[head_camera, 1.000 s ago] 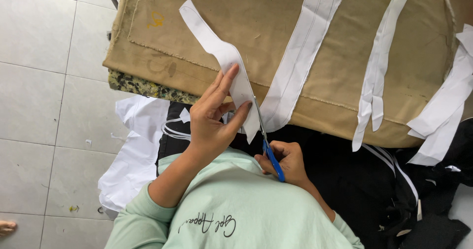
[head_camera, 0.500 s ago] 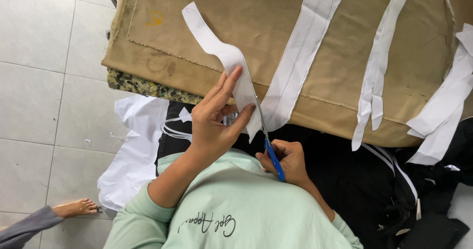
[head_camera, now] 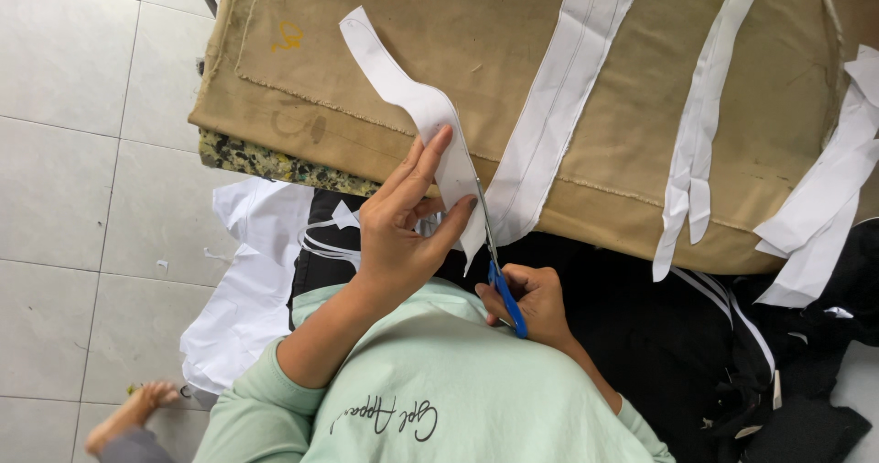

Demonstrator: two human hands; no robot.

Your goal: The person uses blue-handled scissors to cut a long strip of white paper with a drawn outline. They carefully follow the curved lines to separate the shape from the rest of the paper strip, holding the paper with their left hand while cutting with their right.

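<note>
— What is the left hand (head_camera: 403, 234) doing?

— It holds up a white strip of fabric (head_camera: 417, 115), pinching the lower part between the thumb and the straightened fingers. The strip curves up and away to the left, over the tan cloth cover (head_camera: 439, 51) of the bench.

— And the right hand (head_camera: 536, 303)?

— It is closed around the blue handles of a pair of scissors (head_camera: 499, 275), close to the person's chest. The blades point up and meet the lower edge of the strip, just beside the left thumb. How far the blades stand apart I cannot tell.

— Where does the strip sit against the bench?

— Its lower end hangs past the front edge of the bench, over the lap; its upper end lies above the cover.

— What else lies on the cover?

— A long wide white band (head_camera: 563, 87) runs from the far side down to the front edge, just right of the scissors. A narrower white strip (head_camera: 705, 124) lies further right with its end hanging over the edge, and more white pieces (head_camera: 829, 197) are at the right side.

— Below the bench?

— Black fabric (head_camera: 659, 326) on the lap and to the right, a white sheet (head_camera: 252, 289) on the tiled floor (head_camera: 73, 152) to the left, and a bare foot (head_camera: 137, 408) of another person at the lower left. The person wears a pale green sweater (head_camera: 439, 399).
</note>
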